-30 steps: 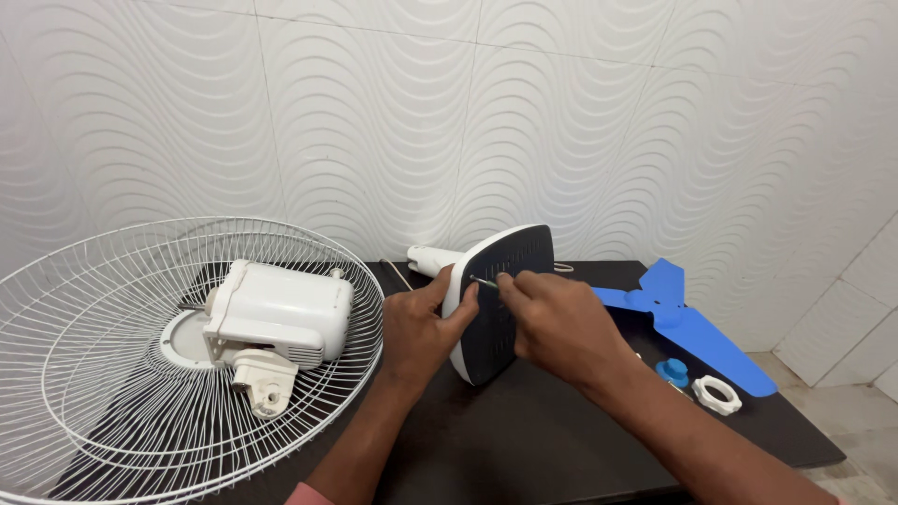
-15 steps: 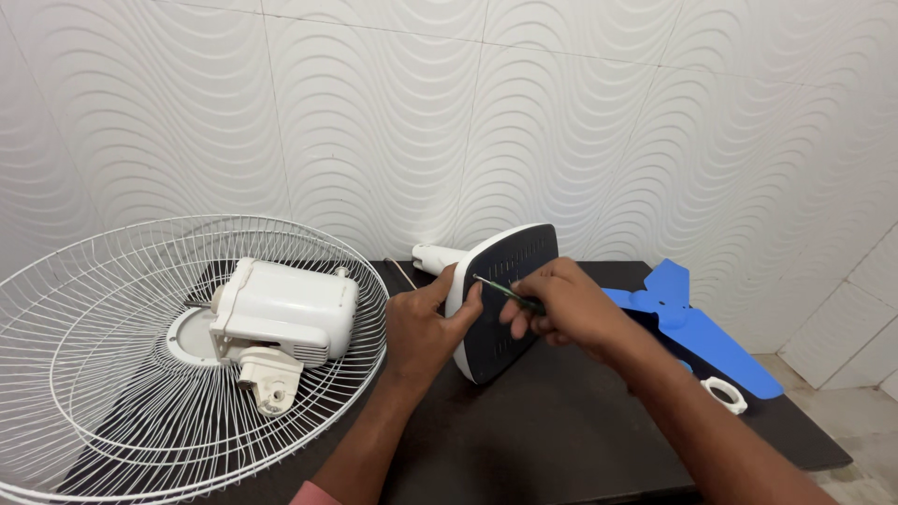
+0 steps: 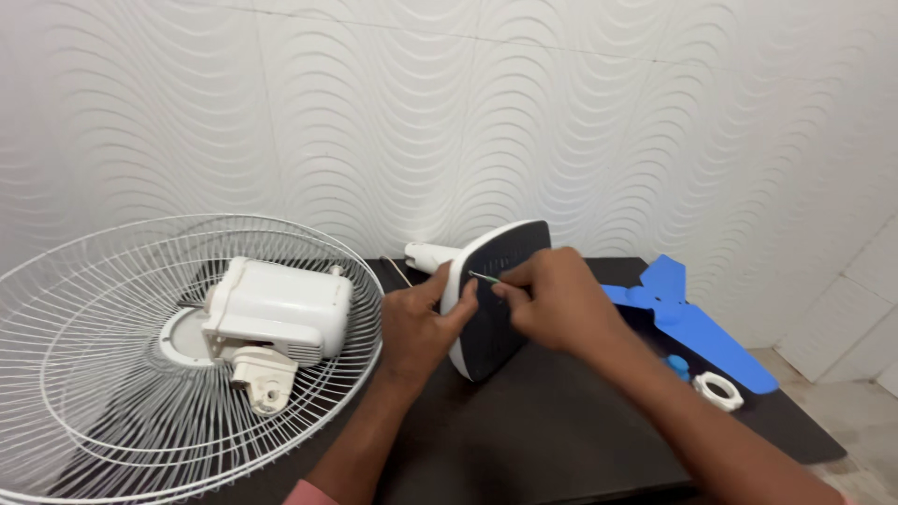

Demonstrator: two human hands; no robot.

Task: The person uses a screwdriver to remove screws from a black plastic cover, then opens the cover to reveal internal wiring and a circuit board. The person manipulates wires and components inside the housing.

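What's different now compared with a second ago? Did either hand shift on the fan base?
The right hand shifted slightly up and left across the underside of the fan base, still pinching the thin tool against it. The white ring nut, partly hidden by that forearm earlier, now shows fully. The left hand still grips the base's edge; the wire guard with its motor housing and the blue fan blade have not moved.

White wavy-textured wall [image 3: 281,112], dark table [image 3: 561,440], pale tiled floor [image 3: 861,421]

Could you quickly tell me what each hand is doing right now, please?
Left hand: closed on the rim of the fan base, steadying it on edge.
Right hand: pinching a thin screwdriver against the base's underside.
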